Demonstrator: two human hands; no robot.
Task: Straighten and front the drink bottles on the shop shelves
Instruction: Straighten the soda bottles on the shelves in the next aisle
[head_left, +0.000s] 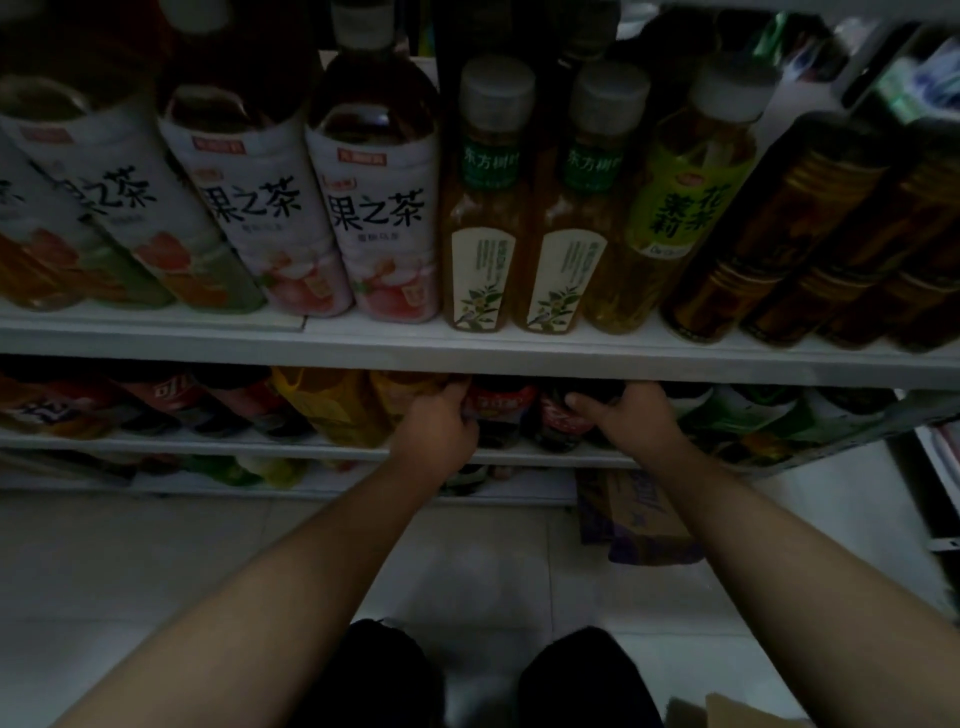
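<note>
Left hand (441, 423) grips bottle (503, 408) beneath shelf (467, 358).

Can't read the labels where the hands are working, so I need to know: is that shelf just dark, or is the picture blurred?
Head view: mostly dark; the upper shelf shades the lower shelf, so the dark bottles gripped by the left hand and right hand are murky. Head view: centre white-label bottles read sharp; the edges smear and wide-angle distortion leans outer bottles outward.
</note>
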